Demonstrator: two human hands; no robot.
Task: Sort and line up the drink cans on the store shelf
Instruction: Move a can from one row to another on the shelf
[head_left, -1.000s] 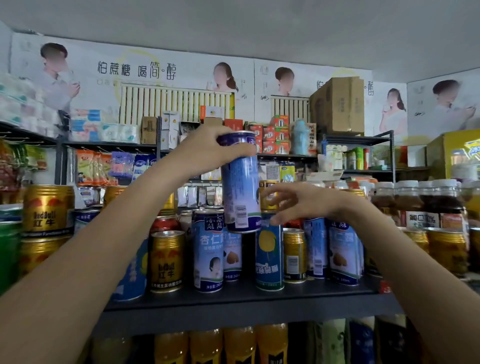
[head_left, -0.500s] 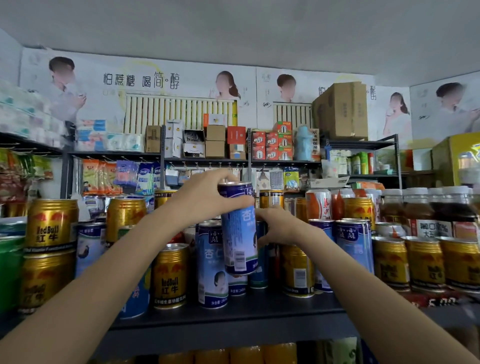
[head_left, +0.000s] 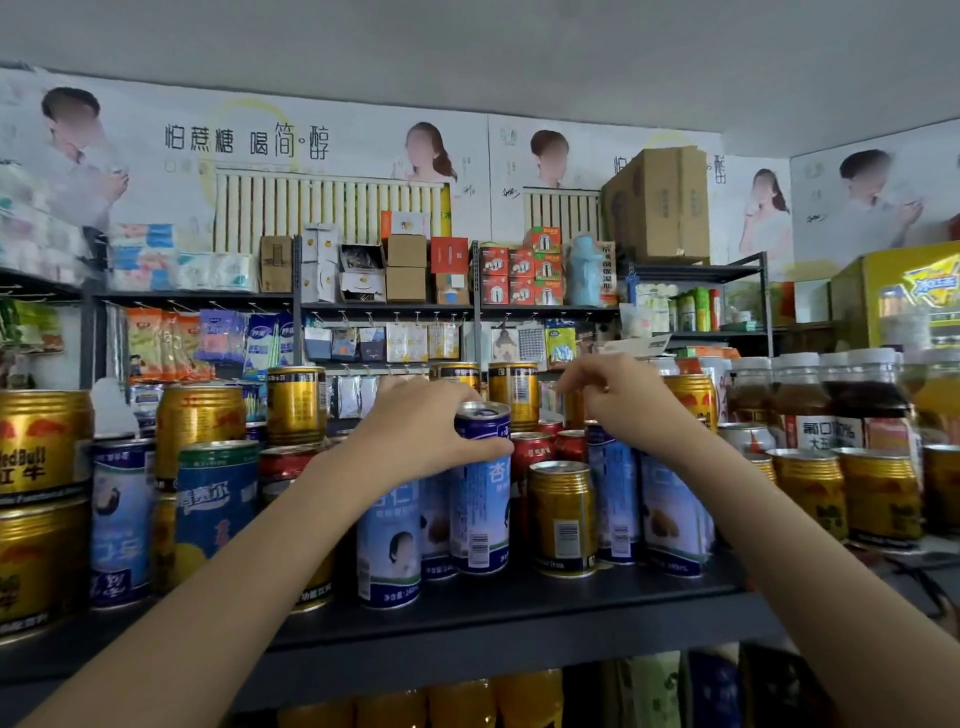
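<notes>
My left hand (head_left: 415, 441) grips the top of a tall blue-and-white can (head_left: 480, 499), which stands upright on the dark shelf (head_left: 519, 608). A matching can (head_left: 389, 540) stands just left of it, partly behind my wrist. A short gold can (head_left: 563, 519) stands to its right, with red cans (head_left: 532, 452) behind. My right hand (head_left: 613, 400) hovers with loosely curled fingers over two more blue-and-white cans (head_left: 670, 514) and holds nothing that I can see.
Stacked gold Red Bull cans (head_left: 41, 447) and a blue-green can (head_left: 215, 499) fill the shelf's left side. Gold cans (head_left: 878, 493) and dark bottles (head_left: 800, 410) crowd the right. Orange bottles (head_left: 457, 701) sit on the shelf below.
My left hand has lowered the blue-and-white can from mid-air down onto the shelf. My right hand has risen from among the cans and moved right.
</notes>
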